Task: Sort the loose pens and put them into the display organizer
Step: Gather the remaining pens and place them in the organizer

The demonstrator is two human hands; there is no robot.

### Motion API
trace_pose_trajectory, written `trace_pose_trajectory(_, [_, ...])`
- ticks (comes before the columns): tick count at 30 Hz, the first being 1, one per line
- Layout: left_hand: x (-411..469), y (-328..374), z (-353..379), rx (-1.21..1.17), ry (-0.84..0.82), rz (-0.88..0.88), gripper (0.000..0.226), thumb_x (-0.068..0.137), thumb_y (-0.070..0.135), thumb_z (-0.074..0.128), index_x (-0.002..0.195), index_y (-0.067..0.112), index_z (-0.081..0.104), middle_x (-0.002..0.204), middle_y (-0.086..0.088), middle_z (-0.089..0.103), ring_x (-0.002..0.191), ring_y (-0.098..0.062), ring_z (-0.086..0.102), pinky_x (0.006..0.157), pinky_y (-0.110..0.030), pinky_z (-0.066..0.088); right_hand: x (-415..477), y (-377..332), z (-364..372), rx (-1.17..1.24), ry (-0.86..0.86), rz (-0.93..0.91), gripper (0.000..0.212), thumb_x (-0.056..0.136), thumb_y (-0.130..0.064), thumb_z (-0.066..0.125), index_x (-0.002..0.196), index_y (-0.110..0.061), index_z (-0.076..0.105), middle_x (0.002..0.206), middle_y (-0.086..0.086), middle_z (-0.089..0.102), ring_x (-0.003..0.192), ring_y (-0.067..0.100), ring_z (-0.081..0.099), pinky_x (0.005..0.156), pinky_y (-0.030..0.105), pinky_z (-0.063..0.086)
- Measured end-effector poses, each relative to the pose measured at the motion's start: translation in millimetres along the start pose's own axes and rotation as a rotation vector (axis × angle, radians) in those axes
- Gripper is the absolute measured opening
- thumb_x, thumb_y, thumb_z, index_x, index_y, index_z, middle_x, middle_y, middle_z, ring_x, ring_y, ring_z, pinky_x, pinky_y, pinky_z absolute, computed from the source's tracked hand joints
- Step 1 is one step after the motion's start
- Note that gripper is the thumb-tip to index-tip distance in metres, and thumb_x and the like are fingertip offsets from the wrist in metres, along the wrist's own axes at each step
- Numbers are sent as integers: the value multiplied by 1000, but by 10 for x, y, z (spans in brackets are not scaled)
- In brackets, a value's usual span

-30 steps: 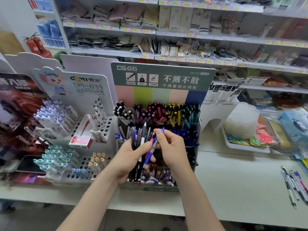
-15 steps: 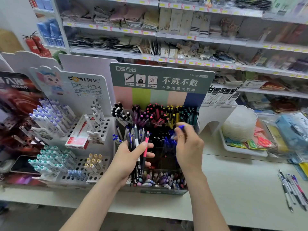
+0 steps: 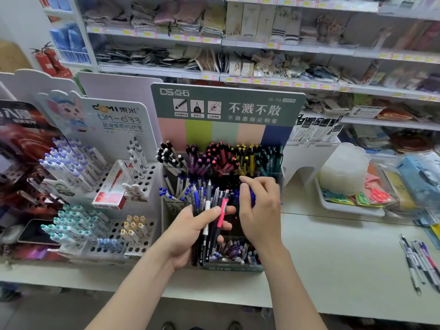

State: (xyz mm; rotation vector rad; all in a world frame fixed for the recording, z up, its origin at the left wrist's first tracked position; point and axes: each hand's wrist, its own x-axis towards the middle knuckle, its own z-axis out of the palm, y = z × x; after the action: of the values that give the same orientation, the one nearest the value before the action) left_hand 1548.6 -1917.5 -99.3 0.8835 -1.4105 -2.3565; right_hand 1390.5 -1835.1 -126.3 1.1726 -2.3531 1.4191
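Note:
The display organizer (image 3: 234, 268) with a green header card stands on the counter, its compartments full of pens sorted by colour. My left hand (image 3: 188, 234) grips a bundle of loose pens (image 3: 210, 210) upright in front of it: black, blue and one pink. My right hand (image 3: 260, 210) hovers over the middle row, fingers curled, pinching a blue pen (image 3: 252, 195) down among the blue pens there. Most of that pen is hidden by my fingers.
A white peg-hole pen stand (image 3: 142, 179) with a red box (image 3: 112, 189) sits to the left. Several loose pens (image 3: 421, 263) lie on the counter at far right. A white tray (image 3: 350, 207) of small goods sits behind them. Stocked shelves fill the background.
My right hand took a blue pen from the bundle, carried it right over the organizer, then lowered it into the blue row. The left hand kept holding the bundle.

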Motion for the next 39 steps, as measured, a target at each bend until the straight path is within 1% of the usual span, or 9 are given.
trace_pose_trajectory(3, [-29, -12, -21, -2, -87, -43, 22, 106, 28, 63, 111, 18, 82, 92, -18, 70, 65, -27, 61, 54, -32, 54, 88, -255, -125, 349, -281, 305, 17, 102, -41, 64, 96, -34, 79, 82, -13, 71, 78, 14, 68, 78, 50, 62])
trace_pose_trajectory(6, [-67, -12, -10, -11, -177, -45, 16, 105, 22, 64, 103, 11, 76, 86, -24, 65, 62, -28, 57, 56, -31, 54, 97, -360, -148, 478, -404, 404, 17, 96, -48, 66, 108, -43, 77, 87, -17, 70, 78, 7, 65, 78, 44, 61])
trace_pose_trajectory(9, [-90, -12, -26, 45, -220, -72, 18, 105, 22, 67, 108, 4, 66, 81, -24, 61, 60, -28, 55, 53, -30, 52, 108, -392, -170, 367, -495, 215, 19, 98, -47, 61, 113, -51, 74, 114, -18, 60, 109, 2, 55, 96, 33, 45])
trace_pose_trajectory(13, [-101, -12, -68, 108, -272, -104, 23, 103, 20, 71, 112, -1, 67, 79, -17, 63, 69, -28, 56, 51, -28, 52, 87, -403, -199, 185, -679, 239, 26, 95, -64, 60, 84, -48, 78, 118, -27, 53, 127, 12, 39, 108, 47, 40])
trace_pose_trajectory(19, [-93, -16, -87, 148, -297, -121, 29, 106, 7, 62, 119, -18, 56, 77, -6, 70, 58, -14, 56, 45, -24, 43, 184, -471, -185, 523, 98, 483, 35, 114, -18, 33, 96, -16, 63, 83, 1, 76, 82, 10, 71, 79, 37, 55])
trace_pose_trajectory(22, [-21, -77, -92, 160, -189, -106, 24, 105, 13, 65, 112, -9, 61, 75, -8, 65, 57, -15, 50, 48, -27, 42, 270, -349, -382, 687, 107, 484, 33, 117, -32, 33, 109, -17, 61, 63, 5, 63, 55, 24, 66, 48, 33, 52])
trace_pose_trajectory(28, [150, -161, -73, 144, 75, -16, 25, 105, 19, 66, 118, -2, 63, 75, -10, 65, 58, -20, 48, 50, -31, 43, 277, 109, -495, -44, -487, 470, 16, 104, -23, 47, 115, -24, 58, 90, -2, 74, 81, 12, 66, 70, 37, 56])
trace_pose_trajectory(33, [229, -212, 0, 101, 109, 49, 22, 106, 21, 65, 126, 11, 66, 112, -29, 72, 64, -17, 55, 53, -34, 46, 285, 109, -511, -343, -512, 249, 18, 100, -32, 65, 112, -37, 77, 109, -9, 70, 95, 17, 70, 81, 39, 60])
trace_pose_trajectory(39, [351, -181, 210, 36, 46, -7, 34, 106, 22, 65, 133, 2, 57, 77, -14, 59, 61, -22, 54, 50, -31, 45, 501, -81, -458, -538, -531, 150, 32, 83, -15, 67, 109, -29, 80, 103, 0, 72, 91, 30, 68, 77, 40, 60])
